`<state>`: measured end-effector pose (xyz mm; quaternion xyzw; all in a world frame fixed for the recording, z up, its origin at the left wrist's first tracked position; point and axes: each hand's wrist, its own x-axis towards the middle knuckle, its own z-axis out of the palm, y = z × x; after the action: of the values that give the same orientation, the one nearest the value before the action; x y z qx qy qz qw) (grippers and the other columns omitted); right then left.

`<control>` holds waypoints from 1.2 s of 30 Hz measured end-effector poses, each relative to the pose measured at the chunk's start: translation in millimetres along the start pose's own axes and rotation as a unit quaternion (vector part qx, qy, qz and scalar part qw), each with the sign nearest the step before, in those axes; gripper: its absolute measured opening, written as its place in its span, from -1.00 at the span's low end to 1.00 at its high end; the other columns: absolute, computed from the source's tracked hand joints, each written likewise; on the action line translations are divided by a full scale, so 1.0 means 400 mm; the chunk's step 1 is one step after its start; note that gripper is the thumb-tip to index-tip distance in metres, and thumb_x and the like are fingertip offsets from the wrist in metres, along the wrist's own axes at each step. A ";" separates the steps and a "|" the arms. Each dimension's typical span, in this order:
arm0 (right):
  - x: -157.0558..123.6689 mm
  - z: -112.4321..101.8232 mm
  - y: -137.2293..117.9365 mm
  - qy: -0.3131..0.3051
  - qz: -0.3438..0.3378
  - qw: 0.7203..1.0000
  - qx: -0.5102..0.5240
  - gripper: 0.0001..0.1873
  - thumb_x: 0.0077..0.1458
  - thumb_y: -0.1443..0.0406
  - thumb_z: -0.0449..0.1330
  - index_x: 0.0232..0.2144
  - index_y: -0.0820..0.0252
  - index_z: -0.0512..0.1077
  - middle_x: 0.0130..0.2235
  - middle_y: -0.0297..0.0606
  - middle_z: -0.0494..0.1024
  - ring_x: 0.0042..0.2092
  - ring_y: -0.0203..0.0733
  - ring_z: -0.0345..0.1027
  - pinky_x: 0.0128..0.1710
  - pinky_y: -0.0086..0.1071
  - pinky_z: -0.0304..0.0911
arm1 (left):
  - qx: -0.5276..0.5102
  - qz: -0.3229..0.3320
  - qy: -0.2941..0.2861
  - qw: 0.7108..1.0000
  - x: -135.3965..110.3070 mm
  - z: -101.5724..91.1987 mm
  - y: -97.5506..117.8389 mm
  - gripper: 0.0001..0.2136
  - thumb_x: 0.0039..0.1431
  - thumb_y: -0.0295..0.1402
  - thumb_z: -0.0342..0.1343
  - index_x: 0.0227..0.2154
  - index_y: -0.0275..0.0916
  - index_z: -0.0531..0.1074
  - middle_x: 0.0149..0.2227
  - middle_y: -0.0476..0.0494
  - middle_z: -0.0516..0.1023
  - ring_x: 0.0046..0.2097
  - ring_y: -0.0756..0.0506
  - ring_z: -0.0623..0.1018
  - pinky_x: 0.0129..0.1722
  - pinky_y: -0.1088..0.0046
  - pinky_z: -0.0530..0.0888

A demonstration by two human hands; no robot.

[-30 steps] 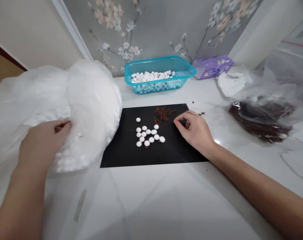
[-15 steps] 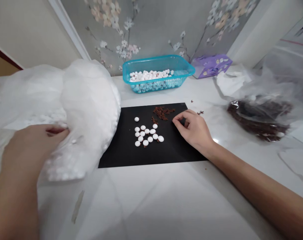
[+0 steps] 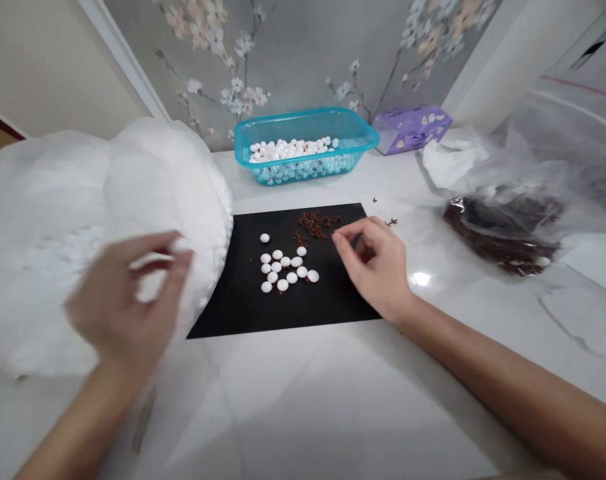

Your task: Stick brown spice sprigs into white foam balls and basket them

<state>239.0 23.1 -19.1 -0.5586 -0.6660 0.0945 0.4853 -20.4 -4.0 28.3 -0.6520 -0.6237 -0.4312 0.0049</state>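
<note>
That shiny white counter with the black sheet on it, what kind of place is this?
It looks like a room in someone's home, though I can't be sure. The wall has flowery wallpaper, a purple tissue box sits at the back of the marble-look counter, and that counter looks like home furniture.

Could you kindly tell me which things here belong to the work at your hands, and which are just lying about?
In use: left hand, right hand, black sheet, white discs, dried brown sprigs, large clear bag of white discs, clear bag of brown sprigs, turquoise basket.

Lying about: purple floral box, crumpled white tissue.
</note>
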 end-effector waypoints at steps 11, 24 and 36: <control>-0.073 0.006 -0.077 -0.066 -0.242 0.966 0.065 -0.86 0.11 0.42 0.05 -0.31 0.18 0.39 -0.36 -0.27 0.49 -0.38 -0.37 0.38 -0.47 -0.53 0.32 | -0.302 -0.198 -0.381 0.851 -0.089 0.085 0.093 -0.88 -0.06 -0.30 0.23 -0.45 -0.21 0.47 -0.40 -0.05 0.55 -0.34 -0.02 0.54 -0.31 0.52 0.53; -0.071 0.010 -0.069 -0.126 -0.253 0.957 0.068 -0.84 0.15 0.38 0.03 -0.29 0.21 0.42 -0.37 -0.28 0.47 -0.40 -0.40 0.38 -0.51 -0.57 0.30 | -0.302 -0.219 -0.355 0.857 -0.077 0.085 0.082 -0.88 -0.10 -0.29 0.26 -0.46 -0.19 0.51 -0.37 -0.08 0.61 -0.33 -0.06 0.57 -0.31 0.47 0.54; -0.072 0.007 -0.071 -0.151 -0.282 0.945 0.070 -0.88 0.08 0.35 0.16 -0.29 0.25 0.33 -0.37 -0.28 0.47 -0.41 -0.39 0.38 -0.60 -0.55 0.26 | -0.324 -0.254 -0.385 0.826 -0.072 0.082 0.074 -0.91 -0.12 -0.31 0.27 -0.52 -0.17 0.50 -0.44 0.00 0.59 -0.38 0.00 0.56 -0.35 0.56 0.51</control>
<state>215.7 -10.1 -17.1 -0.2914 -0.8536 0.0833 0.4237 26.4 -16.0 7.1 -0.5475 -0.5434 -0.3083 -0.5567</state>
